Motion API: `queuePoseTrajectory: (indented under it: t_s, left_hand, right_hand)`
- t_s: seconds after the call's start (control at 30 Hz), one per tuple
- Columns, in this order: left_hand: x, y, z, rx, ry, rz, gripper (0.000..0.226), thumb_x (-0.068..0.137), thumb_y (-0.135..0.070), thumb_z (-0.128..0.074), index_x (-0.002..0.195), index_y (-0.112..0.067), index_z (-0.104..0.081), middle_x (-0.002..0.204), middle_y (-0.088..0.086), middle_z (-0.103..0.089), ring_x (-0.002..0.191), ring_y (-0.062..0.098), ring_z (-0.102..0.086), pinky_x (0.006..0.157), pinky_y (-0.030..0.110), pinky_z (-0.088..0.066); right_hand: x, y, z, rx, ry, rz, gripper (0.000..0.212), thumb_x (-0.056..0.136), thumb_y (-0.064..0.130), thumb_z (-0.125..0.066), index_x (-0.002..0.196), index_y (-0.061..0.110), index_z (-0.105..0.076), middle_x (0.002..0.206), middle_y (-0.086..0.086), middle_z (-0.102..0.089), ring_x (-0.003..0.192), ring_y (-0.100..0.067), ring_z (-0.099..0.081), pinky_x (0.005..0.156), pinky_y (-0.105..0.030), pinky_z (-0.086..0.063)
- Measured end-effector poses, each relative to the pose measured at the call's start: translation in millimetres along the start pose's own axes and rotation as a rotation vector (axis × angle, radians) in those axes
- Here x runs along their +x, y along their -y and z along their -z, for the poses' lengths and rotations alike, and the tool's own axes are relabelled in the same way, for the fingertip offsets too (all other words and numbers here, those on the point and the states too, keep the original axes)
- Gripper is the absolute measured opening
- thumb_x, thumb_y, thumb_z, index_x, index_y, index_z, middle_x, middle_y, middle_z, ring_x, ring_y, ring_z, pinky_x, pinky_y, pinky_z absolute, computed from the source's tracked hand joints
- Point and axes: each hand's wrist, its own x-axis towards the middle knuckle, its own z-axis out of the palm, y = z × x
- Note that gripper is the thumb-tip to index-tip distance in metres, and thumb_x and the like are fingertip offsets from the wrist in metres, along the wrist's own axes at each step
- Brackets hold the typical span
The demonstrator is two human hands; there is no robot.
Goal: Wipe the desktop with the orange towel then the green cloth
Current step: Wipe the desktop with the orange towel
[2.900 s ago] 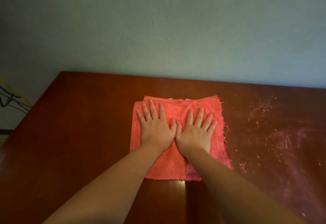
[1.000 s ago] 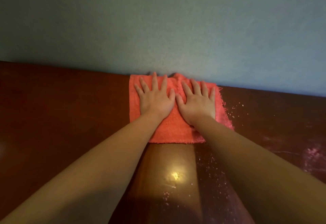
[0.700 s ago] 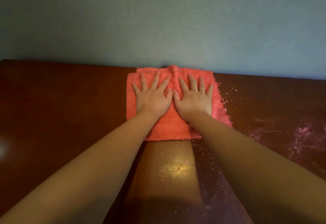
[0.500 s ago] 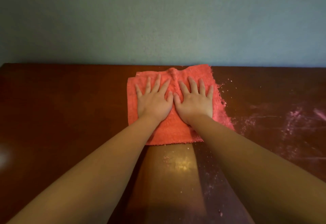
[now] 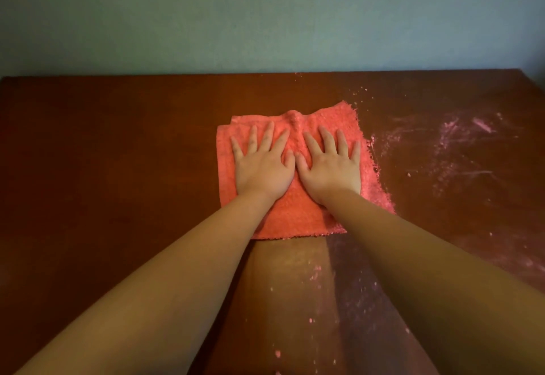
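Folded orange terry towel [image 5: 295, 215] lies flat on brown wooden desktop [image 5: 118, 168], long axis toward wall; left hand [image 5: 262, 165] and right hand [image 5: 328, 168] splayed flat, pressing, gripping nothing.

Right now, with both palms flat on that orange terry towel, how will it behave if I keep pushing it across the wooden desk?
The orange terry towel looks soft and floppy: a ridge has bunched at its far edge, so it will likely wrinkle rather than slide flat. Its frayed right edge probably sheds; pink crumbs dot the wooden desk.
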Motion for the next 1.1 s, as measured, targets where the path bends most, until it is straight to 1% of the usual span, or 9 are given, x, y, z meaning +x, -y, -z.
queuePoseTrajectory:
  t_s: [0.33, 0.57, 1.1]
  left_hand:
    - [-84.5, -0.1, -2.6, 0.023, 0.018, -0.047, 0.052, 0.098, -0.046, -0.015, 0.149, -0.037, -0.007, 0.160, -0.007, 0.002, 0.147, 0.022, 0.007, 0.115, 0.056, 0.007]
    - [-143.1, 4.7, -5.6, 0.017, -0.001, -0.074, 0.052, 0.098, -0.046, -0.017, 0.149, -0.038, -0.008, 0.160, -0.008, 0.001, 0.147, 0.021, 0.005, 0.115, 0.056, 0.007]
    - [-267.6, -1.6, -9.4, 0.015, 0.001, -0.042, 0.053, 0.098, -0.044, -0.019, 0.149, -0.035, -0.008, 0.159, -0.008, 0.001, 0.147, 0.020, 0.005, 0.116, 0.055, 0.006]
  right_hand:
    - [-89.6, 4.2, -4.2, 0.011, -0.016, -0.041, 0.058, 0.096, 0.056, -0.017, 0.151, 0.036, -0.011, 0.161, 0.002, -0.005, 0.147, -0.026, 0.003, 0.117, -0.052, 0.006]
    - [-151.5, 12.1, -6.9, 0.021, -0.015, -0.066, 0.059, 0.096, 0.056, -0.017, 0.151, 0.036, -0.012, 0.161, 0.003, -0.005, 0.147, -0.026, 0.003, 0.117, -0.052, 0.006]
    - [-270.2, 13.4, -8.2, 0.004, 0.046, -0.027, 0.057, 0.098, 0.053, -0.016, 0.151, 0.035, -0.007, 0.161, 0.002, 0.000, 0.147, -0.026, 0.007, 0.116, -0.051, 0.009]
